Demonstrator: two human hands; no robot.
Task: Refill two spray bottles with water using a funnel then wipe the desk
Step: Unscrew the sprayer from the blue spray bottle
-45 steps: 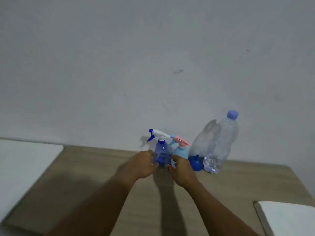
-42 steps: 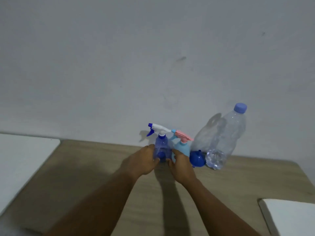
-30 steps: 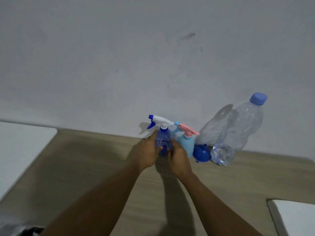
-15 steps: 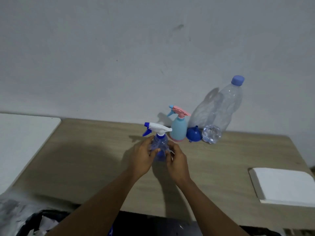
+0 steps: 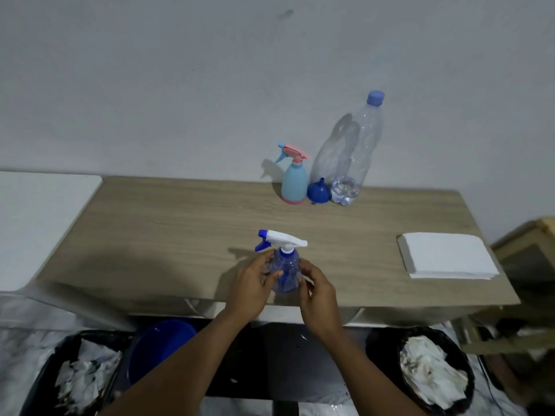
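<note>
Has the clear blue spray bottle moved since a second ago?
Yes. Held by the left hand and right hand, the clear blue spray bottle has come to the front of the desk, away from the light-blue spray bottle by the wall.

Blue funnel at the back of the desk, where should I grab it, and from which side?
Probably pinch the funnel by its narrow spout, coming from above. It sits wide mouth down with the spout up, and the pale spray bottle and water bottle crowd its sides.
</note>
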